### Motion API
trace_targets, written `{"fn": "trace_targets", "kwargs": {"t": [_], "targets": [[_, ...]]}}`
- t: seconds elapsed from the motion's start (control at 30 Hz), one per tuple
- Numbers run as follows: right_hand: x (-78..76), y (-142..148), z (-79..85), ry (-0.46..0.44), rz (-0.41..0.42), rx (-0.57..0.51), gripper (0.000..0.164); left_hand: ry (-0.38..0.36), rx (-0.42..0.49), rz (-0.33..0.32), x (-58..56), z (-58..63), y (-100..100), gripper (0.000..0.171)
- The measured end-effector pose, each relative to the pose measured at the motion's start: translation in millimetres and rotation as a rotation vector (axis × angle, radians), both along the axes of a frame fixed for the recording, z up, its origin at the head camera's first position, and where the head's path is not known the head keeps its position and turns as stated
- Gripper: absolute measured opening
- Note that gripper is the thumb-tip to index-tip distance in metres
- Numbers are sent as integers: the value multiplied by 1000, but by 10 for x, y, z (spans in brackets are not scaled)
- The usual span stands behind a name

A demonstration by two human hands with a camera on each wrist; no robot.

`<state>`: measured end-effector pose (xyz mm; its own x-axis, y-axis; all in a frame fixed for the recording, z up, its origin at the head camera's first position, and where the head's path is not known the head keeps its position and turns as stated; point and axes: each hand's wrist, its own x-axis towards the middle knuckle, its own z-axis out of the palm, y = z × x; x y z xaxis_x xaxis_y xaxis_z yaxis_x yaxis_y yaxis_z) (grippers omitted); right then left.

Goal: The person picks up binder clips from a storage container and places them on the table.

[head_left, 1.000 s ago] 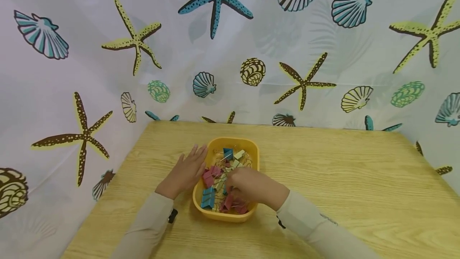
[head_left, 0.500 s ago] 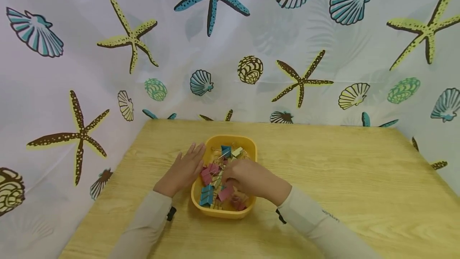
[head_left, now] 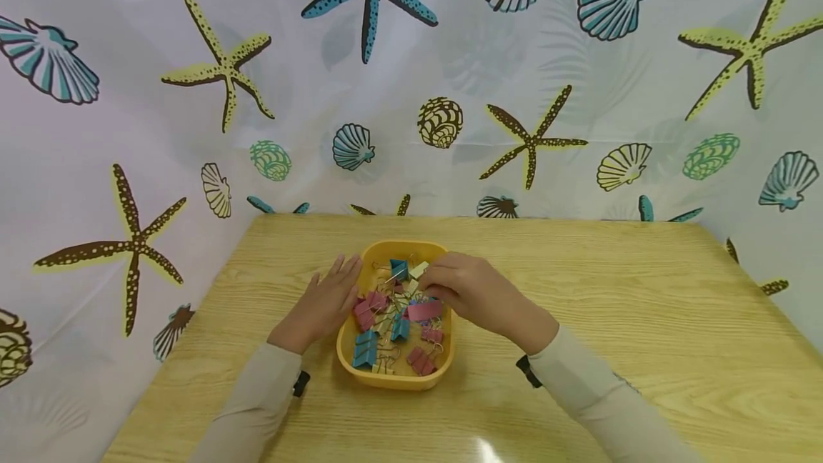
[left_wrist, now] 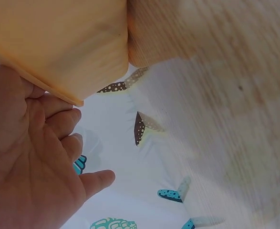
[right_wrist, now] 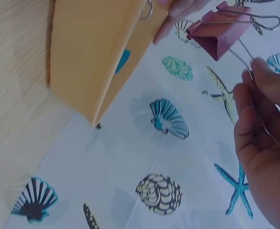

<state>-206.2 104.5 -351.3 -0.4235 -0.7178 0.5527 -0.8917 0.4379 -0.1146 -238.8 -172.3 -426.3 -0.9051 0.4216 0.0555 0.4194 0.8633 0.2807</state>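
A yellow plastic container (head_left: 398,381) holds several binder clips in blue, pink and pale yellow. My right hand (head_left: 482,295) is over its right side and pinches a pink binder clip (head_left: 424,311) by a wire handle. In the right wrist view this pink clip (right_wrist: 221,31) hangs above rim level, its body beyond the thumb and fingertips. My left hand (head_left: 321,309) rests against the container's left rim, fingers fairly straight. From the left wrist view, its fingers (left_wrist: 63,121) touch the container's edge (left_wrist: 58,93) from outside.
Among the clips inside are a large blue clip (head_left: 365,349) at the front left and a dark pink clip (head_left: 421,361) at the front right. The container stands on a wood-grain table (head_left: 579,291). A white curtain (head_left: 398,184) with starfish and shells borders the table's back and sides.
My right hand has risen from among the clips and shifted right, bringing up the pink binder clip. The left hand stays at the rim. The head view has shifted slightly.
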Motion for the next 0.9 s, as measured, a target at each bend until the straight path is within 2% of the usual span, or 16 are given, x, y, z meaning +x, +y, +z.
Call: {"fn": "trace_targets", "kwargs": {"t": [0.23,0.4,0.53,0.67,0.9], "targets": [[-50,262,49,73,-161,-93,11,31,-29,8,-21,-37,-15,54],[-103,415,8,110,-255,-161,8,29,-20,4,-7,-36,-19,54],[-169,526,-72,95,-330,-150,6,30,-20,-1,4,-31,-20,54],[-268,606,-187,6,-367,-126,4,31,-20,-3,-2,-33,-21,54],[-495,680,-406,-294,-350,-110,8,25,-22,-1,8,-3,2,54]]}}
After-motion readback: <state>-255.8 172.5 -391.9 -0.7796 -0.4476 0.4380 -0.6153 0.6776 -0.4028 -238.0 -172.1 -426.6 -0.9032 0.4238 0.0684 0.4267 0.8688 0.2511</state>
